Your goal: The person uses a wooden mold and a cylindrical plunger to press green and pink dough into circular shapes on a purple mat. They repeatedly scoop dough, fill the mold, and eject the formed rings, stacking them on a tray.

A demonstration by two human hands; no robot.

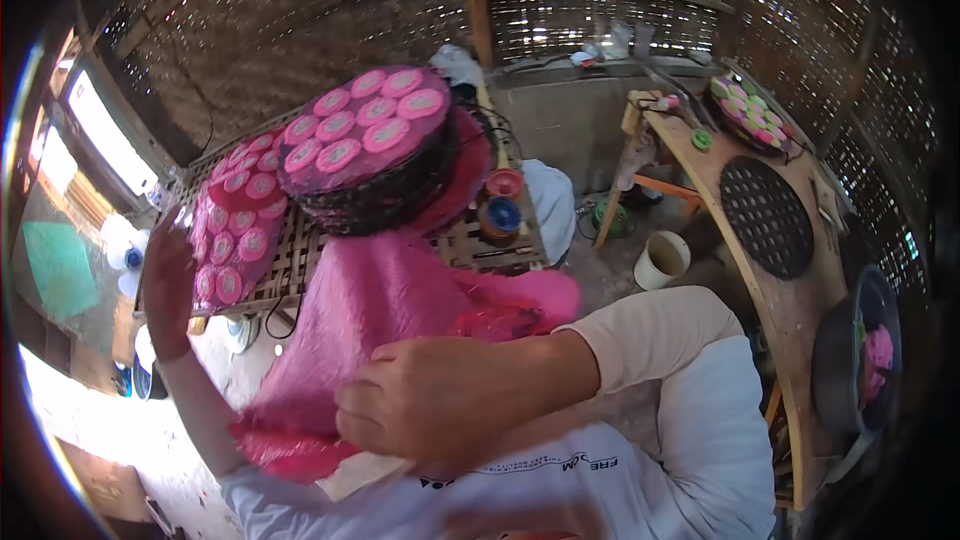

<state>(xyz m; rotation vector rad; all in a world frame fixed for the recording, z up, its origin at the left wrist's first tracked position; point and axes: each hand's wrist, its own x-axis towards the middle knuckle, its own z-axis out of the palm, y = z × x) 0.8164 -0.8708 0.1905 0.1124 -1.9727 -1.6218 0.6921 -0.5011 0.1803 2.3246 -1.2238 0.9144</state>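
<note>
My left hand [170, 280] is raised at the woven table's left front corner, its fingers loosely apart and slightly blurred. My right hand [410, 400] is curled low in front of my body, over a draped pink sheet [340, 300]; what its fingers hold, if anything, is hidden. On the woven table [464, 250] sits a dark, thick round stack [370, 200] topped with pink ringed discs [382, 137]. More pink discs [228, 283] lie on pink sheets to its left. A red tub [505, 184] and a blue tub [500, 217] stand at its right.
A curved wooden bench [790, 320] at the right carries a black lattice disc [765, 217], a tray of pink and green pieces [750, 115] and a dark basin [840, 370]. A white bucket [660, 260] stands on the floor. Woven walls surround the space; light enters at the left.
</note>
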